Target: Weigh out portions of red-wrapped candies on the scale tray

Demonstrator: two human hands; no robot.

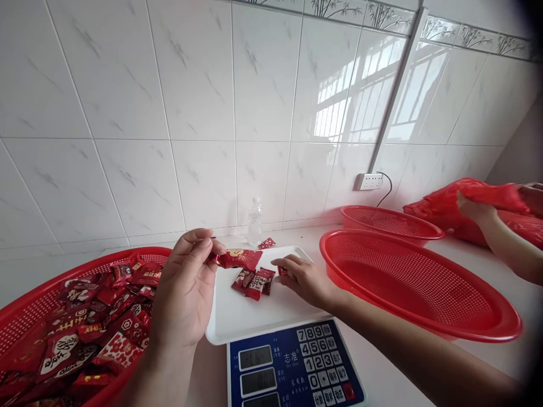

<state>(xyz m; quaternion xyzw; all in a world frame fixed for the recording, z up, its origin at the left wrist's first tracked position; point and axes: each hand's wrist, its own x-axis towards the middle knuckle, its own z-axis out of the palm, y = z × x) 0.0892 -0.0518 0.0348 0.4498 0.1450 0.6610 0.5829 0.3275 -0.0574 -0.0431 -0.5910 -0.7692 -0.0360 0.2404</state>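
Note:
My left hand (186, 288) is raised at the left edge of a white weighing tray (237, 314). Its fingers pinch one end of a long red snack packet (241, 259), which points right over the tray. My right hand (302, 278) reaches onto the tray's right side, fingers curled over a small red snack packet (283, 272) that they mostly cover. Between the hands, several small dark-red packets (257, 285) lie in a loose pile on the tray. The tray sits on a blue digital scale (292, 362) with a keypad.
A red basket (163, 254) full of red packets stands left. On the right are a large red basket (479, 294) and another red basket (394, 220). Behind the tray are a clear bottle (255, 220) and a packet (267, 243). Another person's hand (475, 209) touches red bags (449, 198).

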